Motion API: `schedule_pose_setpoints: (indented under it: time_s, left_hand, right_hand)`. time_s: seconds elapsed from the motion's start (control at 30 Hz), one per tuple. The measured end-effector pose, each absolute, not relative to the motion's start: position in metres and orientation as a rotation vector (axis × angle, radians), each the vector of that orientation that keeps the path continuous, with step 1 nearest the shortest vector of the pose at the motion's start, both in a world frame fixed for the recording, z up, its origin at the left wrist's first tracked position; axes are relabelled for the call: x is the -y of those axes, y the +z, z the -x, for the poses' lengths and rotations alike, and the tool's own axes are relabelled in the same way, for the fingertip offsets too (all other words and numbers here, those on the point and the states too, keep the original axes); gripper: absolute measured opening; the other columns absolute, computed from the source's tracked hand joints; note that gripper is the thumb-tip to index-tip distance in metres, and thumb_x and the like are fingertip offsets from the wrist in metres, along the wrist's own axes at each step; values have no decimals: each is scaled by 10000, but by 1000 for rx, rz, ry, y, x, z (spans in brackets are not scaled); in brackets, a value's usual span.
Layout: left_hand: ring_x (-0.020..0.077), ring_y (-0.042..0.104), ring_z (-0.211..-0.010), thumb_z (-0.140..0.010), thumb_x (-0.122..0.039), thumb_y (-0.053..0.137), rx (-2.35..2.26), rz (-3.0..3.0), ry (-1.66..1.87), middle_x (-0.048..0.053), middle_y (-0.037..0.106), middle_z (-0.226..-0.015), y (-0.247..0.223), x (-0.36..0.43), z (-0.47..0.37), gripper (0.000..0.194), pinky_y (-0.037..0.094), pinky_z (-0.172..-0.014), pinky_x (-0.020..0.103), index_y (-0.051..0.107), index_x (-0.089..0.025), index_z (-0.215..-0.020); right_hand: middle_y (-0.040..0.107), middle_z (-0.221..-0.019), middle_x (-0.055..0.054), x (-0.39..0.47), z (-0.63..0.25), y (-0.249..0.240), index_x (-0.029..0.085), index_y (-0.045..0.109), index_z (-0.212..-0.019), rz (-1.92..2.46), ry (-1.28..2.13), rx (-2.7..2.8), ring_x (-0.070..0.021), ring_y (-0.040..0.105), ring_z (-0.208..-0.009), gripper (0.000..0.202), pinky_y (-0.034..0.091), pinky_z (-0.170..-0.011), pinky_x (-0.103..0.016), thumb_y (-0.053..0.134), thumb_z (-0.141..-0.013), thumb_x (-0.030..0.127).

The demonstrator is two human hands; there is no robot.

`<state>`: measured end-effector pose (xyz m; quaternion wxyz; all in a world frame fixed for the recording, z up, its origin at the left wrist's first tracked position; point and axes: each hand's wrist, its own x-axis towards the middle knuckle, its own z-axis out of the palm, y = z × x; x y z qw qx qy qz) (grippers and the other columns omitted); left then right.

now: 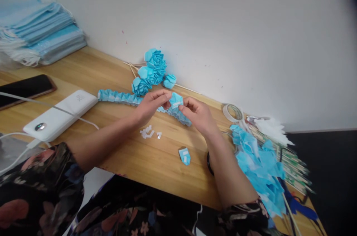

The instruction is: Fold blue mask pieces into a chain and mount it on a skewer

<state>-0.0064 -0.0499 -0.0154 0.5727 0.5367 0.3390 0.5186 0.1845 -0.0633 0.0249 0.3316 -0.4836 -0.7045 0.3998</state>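
L fingers (163,99) & R fingers (187,111) pinch opp. sides of a small, light-blue, roundish fabric-like piece (176,98) w/ white strip (177,104), above brown wooden surface (156,161) twd its back edge; prob. best to hold rims only, clear of the strip, so it lies flat.

This looks like a small handicraft corner, at home or in a little workshop; which of the two cannot be told. A wood-grain desk (156,165) stands against a plain, lightly marked wall (223,24). Ruffled blue artificial flowers (153,70) on thin sticks, a tape roll (232,112), scattered white strips (146,132), loose blue sheet pieces (256,165) and a petal piece (176,99) in the person's fingers (163,99) speak of craftwork. A smartphone (25,90), a white power bank (63,115) and stacked face masks (52,31) give it an everyday, personal look.
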Motion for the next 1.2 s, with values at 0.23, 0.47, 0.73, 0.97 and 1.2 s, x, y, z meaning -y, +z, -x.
schedule_pose_setpoints:
  time_s: [0.23,0.47,0.73,0.97,1.2]
  left_hand:
    - [127,502,-671,-798,-473,726,-791,-1297,1093,-11,571,-690,-11,55,0,329,414,-692,276,608,-174,-731]
    - [104,470,-641,-742,-429,764,-819,-1238,1119,-36,536,-667,-14,57,-4,329,382,-662,259,552,-177,-724]
    - [108,475,-617,-744,-396,741,-854,-1190,1180,-30,556,-626,-11,58,-3,289,396,-661,269,554,-184,-682]
    - [107,450,-597,-769,-420,718,-882,-1219,1174,-38,516,-600,-12,57,-3,301,369,-637,269,549,-186,-682]
    - [102,436,-625,-756,-414,745,-874,-1299,1166,-29,515,-654,-15,55,-1,294,338,-618,261,590,-172,-692]
  right_hand:
    - [536,-729,22,61,-184,19,214,515,-739,1250,1010,1670,-125,479,-693,255,419,-671,-269,625,-815,430]
    - [583,-757,20,65,-177,16,200,582,-824,1210,1110,1636,-122,510,-703,223,417,-681,-266,618,-827,421]
    - [577,-734,23,68,-174,17,217,556,-829,1287,904,1677,-127,510,-652,196,417,-636,-273,582,-849,410]
    - [687,-795,-37,85,-168,28,237,605,-795,1246,132,1986,-191,607,-774,183,446,-767,-344,528,-952,290]
    - [751,-914,-60,78,-171,20,231,701,-922,1276,70,2061,-222,658,-880,177,459,-834,-363,530,-968,238]
